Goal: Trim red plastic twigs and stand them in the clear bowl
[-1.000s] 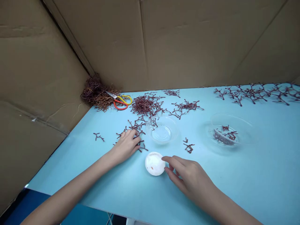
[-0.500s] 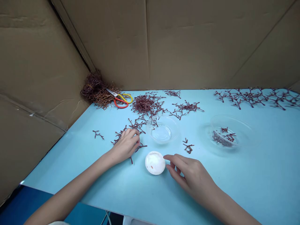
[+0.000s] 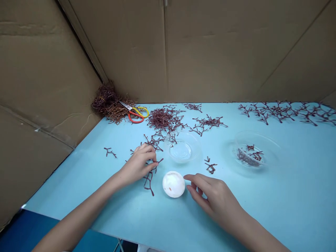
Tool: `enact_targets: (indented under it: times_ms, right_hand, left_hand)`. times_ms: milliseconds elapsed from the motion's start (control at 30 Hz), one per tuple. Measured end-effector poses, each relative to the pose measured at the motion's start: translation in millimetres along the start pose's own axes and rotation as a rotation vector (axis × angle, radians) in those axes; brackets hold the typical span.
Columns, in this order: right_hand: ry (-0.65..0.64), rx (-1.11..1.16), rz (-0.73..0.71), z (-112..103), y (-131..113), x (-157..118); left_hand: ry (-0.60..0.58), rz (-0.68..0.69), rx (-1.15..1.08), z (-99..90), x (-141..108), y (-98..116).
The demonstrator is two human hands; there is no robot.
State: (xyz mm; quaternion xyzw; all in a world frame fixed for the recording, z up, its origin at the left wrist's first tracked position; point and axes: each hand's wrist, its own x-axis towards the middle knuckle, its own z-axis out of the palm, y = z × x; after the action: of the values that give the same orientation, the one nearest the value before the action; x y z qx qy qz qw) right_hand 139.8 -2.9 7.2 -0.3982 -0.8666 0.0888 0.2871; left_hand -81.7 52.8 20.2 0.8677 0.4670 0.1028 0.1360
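Head camera looked down on a light-blue surface [image 3: 288,199] backed by cardboard sheets [image 3: 210,52]. The left hand [image 3: 136,166] lay near the front edge, its fingers [image 3: 147,148] curled inward with the thumb close against them, apparently pinching a dark red branched twig [image 3: 149,182] that stuck out past the fingertips. The right hand [image 3: 214,196] hovered just beside a round white pad [image 3: 173,184], its fingers [image 3: 196,183] loosely spread and seemingly not touching it. Behind the pad stood a clear bowl [image 3: 182,148], and further right a second clear bowl [image 3: 252,154] held a few twigs. A heap of twigs [image 3: 162,118] lay near the far edge beside red-and-yellow-handled scissors [image 3: 135,113] and a tangled brown bundle [image 3: 111,105] in the corner. More branched pieces [image 3: 283,113] spread along the far right.
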Motion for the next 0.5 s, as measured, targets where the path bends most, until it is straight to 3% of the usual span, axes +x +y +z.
enact_targets:
  times_ms: [233,400,500]
  right_hand:
    - [-0.002,0.007,-0.003,-0.8,-0.2,1.0]
    - [0.064,0.050,-0.009,0.0,2.2,0.1]
    - [0.141,0.086,-0.013,-1.3,1.6,0.4]
  left_hand:
    - [-0.010,-0.092,0.171,-27.5,5.7,-12.8]
    - [0.322,-0.015,-0.120,-30.7,1.1,-8.2]
    - [0.355,0.025,-0.355,-28.7,-3.0,0.7]
